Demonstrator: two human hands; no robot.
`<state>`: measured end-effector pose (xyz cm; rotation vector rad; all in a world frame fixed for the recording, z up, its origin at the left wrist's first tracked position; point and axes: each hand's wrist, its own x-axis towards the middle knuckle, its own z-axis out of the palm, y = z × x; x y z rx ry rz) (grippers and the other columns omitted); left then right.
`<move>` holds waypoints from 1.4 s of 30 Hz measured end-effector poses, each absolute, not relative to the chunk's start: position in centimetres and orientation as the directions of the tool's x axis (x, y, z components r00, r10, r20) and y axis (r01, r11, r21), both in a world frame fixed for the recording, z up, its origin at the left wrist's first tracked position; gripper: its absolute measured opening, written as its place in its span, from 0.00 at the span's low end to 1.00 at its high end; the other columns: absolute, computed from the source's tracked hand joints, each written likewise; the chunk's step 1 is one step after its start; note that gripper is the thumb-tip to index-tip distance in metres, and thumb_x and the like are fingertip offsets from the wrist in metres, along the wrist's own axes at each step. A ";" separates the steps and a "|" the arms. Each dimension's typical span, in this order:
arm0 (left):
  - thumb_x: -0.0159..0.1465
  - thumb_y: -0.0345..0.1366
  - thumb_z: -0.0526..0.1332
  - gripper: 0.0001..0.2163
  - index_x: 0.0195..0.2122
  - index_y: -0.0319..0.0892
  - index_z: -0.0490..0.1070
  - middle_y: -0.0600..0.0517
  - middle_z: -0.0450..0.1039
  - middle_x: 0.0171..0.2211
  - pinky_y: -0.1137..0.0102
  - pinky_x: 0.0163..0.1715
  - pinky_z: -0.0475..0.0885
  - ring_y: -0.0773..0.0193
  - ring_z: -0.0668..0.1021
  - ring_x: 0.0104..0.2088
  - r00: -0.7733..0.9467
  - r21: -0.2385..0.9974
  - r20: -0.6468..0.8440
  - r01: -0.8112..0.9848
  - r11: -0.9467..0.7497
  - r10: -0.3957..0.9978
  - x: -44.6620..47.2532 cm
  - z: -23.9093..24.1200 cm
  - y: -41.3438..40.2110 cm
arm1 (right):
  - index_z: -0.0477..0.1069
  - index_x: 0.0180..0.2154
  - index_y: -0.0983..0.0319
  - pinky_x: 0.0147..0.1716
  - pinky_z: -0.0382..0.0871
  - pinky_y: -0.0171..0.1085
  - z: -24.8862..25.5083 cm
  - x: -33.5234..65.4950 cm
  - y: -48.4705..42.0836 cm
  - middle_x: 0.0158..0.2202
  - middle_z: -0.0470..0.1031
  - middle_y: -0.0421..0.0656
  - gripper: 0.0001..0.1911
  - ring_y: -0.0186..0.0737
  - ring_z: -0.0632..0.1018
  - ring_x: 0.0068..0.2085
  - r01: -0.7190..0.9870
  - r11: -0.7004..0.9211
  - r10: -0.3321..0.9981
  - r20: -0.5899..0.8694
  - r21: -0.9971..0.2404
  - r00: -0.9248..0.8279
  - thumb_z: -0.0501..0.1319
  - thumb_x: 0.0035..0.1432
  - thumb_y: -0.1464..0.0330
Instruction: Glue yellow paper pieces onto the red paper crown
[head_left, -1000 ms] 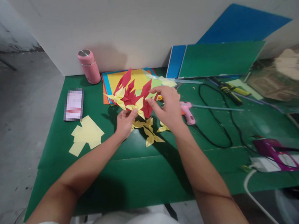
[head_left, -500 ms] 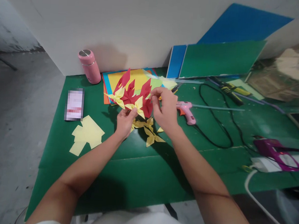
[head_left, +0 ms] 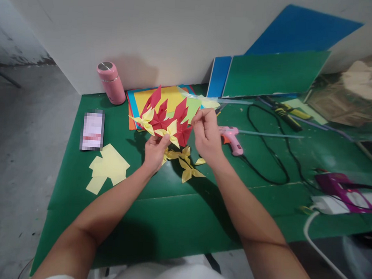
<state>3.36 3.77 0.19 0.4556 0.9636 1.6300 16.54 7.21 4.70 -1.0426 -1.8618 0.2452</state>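
A folded paper piece of red points and yellow flowers (head_left: 163,120) is held up over the green table (head_left: 174,215). My left hand (head_left: 155,152) grips it from below, fingers closed on its lower edge. My right hand (head_left: 207,134) is closed in a pinch at its right side, by a red point; what the fingertips hold is too small to tell. Loose yellow folded flowers (head_left: 187,167) lie on the table just under my hands.
A pink glue gun (head_left: 233,139) with its black cord (head_left: 267,158) lies right of my hands. Coloured paper sheets (head_left: 173,97), a pink bottle (head_left: 111,83), a phone (head_left: 93,129) and yellow cut-outs (head_left: 109,168) are at left; green and blue boards (head_left: 270,71) lean behind.
My right hand has drawn its spread fingers together into a pinch and moved slightly left toward the red point. The left hand and paper piece stay almost still.
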 end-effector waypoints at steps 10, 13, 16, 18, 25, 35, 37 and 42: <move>0.40 0.46 0.78 0.20 0.25 0.42 0.71 0.57 0.75 0.26 0.70 0.39 0.75 0.69 0.79 0.31 -0.280 0.759 -0.150 -0.648 -0.071 0.948 3.3 -0.1 3.8 | 0.58 0.42 0.53 0.23 0.59 0.38 5.2 16.6 7.2 0.25 0.58 0.35 0.10 0.35 0.63 0.24 0.204 0.520 0.850 0.480 -0.829 -0.216 0.53 0.67 0.55; 0.41 0.46 0.78 0.20 0.26 0.41 0.71 0.56 0.76 0.27 0.69 0.41 0.74 0.66 0.80 0.34 -0.273 0.757 -0.140 -0.649 -0.074 0.952 3.3 -0.2 3.8 | 0.59 0.39 0.53 0.23 0.56 0.37 5.8 16.4 6.8 0.23 0.55 0.33 0.10 0.34 0.60 0.22 0.171 0.456 0.883 0.420 -0.873 -0.211 0.56 0.65 0.57; 0.42 0.46 0.77 0.20 0.28 0.42 0.73 0.55 0.77 0.29 0.70 0.39 0.74 0.68 0.80 0.33 -0.275 0.755 -0.129 -0.650 -0.086 0.953 3.3 -0.3 3.8 | 0.60 0.39 0.54 0.24 0.58 0.37 6.1 16.3 6.7 0.22 0.55 0.31 0.12 0.33 0.60 0.22 0.247 0.452 0.889 0.409 -0.857 -0.207 0.61 0.61 0.59; 0.42 0.46 0.77 0.19 0.29 0.42 0.73 0.56 0.77 0.29 0.71 0.37 0.74 0.69 0.79 0.31 -0.287 0.759 -0.125 -0.644 -0.095 0.950 3.3 -0.4 3.8 | 0.61 0.42 0.55 0.30 0.63 0.40 6.0 16.3 6.8 0.24 0.60 0.32 0.18 0.36 0.66 0.25 0.350 0.503 0.864 0.452 -0.790 -0.223 0.66 0.55 0.58; 0.46 0.38 0.76 0.15 0.29 0.42 0.72 0.57 0.76 0.28 0.75 0.35 0.72 0.72 0.78 0.30 -0.319 0.758 -0.156 -0.646 -0.094 0.935 3.2 -0.5 3.9 | 0.70 0.42 0.58 0.47 0.61 0.49 5.3 15.5 6.3 0.44 0.70 0.46 0.16 0.49 0.69 0.46 0.660 0.573 0.801 0.501 -0.486 -0.328 0.65 0.55 0.56; 0.47 0.40 0.77 0.15 0.31 0.43 0.74 0.55 0.79 0.31 0.70 0.44 0.76 0.68 0.81 0.36 -0.240 0.718 -0.085 -0.688 -0.108 0.967 2.9 0.1 3.7 | 0.79 0.33 0.55 0.44 0.56 0.47 5.3 15.4 6.0 0.41 0.71 0.44 0.09 0.48 0.66 0.45 0.749 0.554 0.794 0.502 -0.363 -0.344 0.62 0.61 0.59; 0.47 0.40 0.77 0.15 0.30 0.43 0.74 0.55 0.78 0.31 0.69 0.44 0.76 0.68 0.81 0.36 -0.241 0.719 -0.095 -0.687 -0.101 0.966 2.9 0.2 3.7 | 0.79 0.33 0.55 0.42 0.54 0.47 5.2 15.4 6.0 0.40 0.72 0.44 0.10 0.49 0.66 0.45 0.762 0.551 0.788 0.513 -0.342 -0.340 0.62 0.61 0.59; 0.44 0.40 0.78 0.16 0.27 0.42 0.73 0.56 0.78 0.29 0.71 0.43 0.76 0.70 0.80 0.32 -0.248 0.706 -0.110 -0.701 -0.100 0.962 3.0 0.3 3.6 | 0.81 0.33 0.54 0.41 0.52 0.46 5.1 15.5 6.2 0.40 0.73 0.44 0.11 0.48 0.66 0.44 0.783 0.546 0.777 0.530 -0.299 -0.340 0.61 0.62 0.58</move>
